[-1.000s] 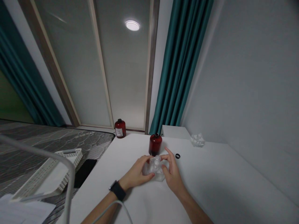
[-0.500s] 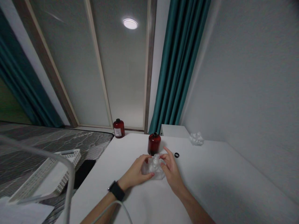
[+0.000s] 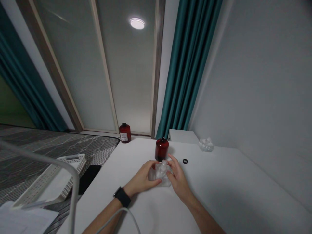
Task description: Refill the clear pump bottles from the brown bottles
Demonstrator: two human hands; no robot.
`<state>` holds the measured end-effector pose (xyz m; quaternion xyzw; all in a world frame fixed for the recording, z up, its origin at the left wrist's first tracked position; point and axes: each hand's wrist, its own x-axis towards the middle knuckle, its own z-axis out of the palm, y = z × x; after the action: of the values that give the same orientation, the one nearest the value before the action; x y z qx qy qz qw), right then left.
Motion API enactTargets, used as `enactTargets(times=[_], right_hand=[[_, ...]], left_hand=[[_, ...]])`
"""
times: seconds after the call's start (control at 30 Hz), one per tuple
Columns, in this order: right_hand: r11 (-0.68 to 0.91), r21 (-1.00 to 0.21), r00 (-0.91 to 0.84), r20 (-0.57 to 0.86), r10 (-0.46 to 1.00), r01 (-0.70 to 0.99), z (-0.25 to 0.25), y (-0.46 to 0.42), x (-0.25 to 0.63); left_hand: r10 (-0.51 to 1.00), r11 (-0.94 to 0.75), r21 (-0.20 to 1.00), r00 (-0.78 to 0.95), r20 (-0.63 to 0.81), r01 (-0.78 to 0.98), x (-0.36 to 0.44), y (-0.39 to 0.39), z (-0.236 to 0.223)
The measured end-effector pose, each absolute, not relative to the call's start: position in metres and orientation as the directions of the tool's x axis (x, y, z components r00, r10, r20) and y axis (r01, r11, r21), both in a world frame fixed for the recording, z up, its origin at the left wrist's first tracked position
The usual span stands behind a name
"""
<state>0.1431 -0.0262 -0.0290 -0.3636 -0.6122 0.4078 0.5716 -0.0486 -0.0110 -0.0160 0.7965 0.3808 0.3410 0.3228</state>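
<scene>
A crumpled clear plastic bag (image 3: 162, 172) lies on the white table (image 3: 156, 211), bunched up at the top; whether anything is inside I cannot make out. My left hand (image 3: 142, 177) curves round the bag's left side, thumb along the near edge and fingers behind. On the right, my right hand (image 3: 179, 178) pinches the bag near its top between thumb and fingers, with one finger raised. Just behind the bag stands a dark red-brown bottle (image 3: 162, 150), upright, with an open-looking neck. A small black ring (image 3: 185, 161) rests on the table to the right.
A second red-brown bottle (image 3: 124, 134) with a white label and dark cap stands at the table's far left corner. Another crumpled clear plastic piece (image 3: 206, 145) lies by a white box (image 3: 183, 136) at the back. A white basket (image 3: 52, 182) is at left; a grey tube (image 3: 74, 188) crosses the foreground.
The view has shifted very slightly. Both hands stay on the plastic bag in nearly the same pose, with only small finger movement; the bottles and ring stay put.
</scene>
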Motion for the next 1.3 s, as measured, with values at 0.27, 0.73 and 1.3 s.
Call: enactTargets(times=[0.27, 0.73, 1.3], right_hand=[[0.405, -0.914, -0.067, 0.405, 0.912, -0.007, -0.029, -0.0246, 0.1438], [0.397, -0.918, -0.078, 0.398, 0.914, -0.028, -0.0329, -0.0236, 0.1443], [0.403, -0.913, -0.113, 0.394, 0.912, 0.071, -0.0363, -0.0239, 0.1445]], left_hand=[[0.81, -0.525, 0.767, 0.493, 0.318, 0.368, -0.0491, -0.0115, -0.0146], [0.808, -0.524, 0.771, 0.498, 0.316, 0.361, -0.0486, -0.0112, -0.014], [0.812, -0.516, 0.773, 0.498, 0.304, 0.369, -0.0497, -0.0112, -0.0171]])
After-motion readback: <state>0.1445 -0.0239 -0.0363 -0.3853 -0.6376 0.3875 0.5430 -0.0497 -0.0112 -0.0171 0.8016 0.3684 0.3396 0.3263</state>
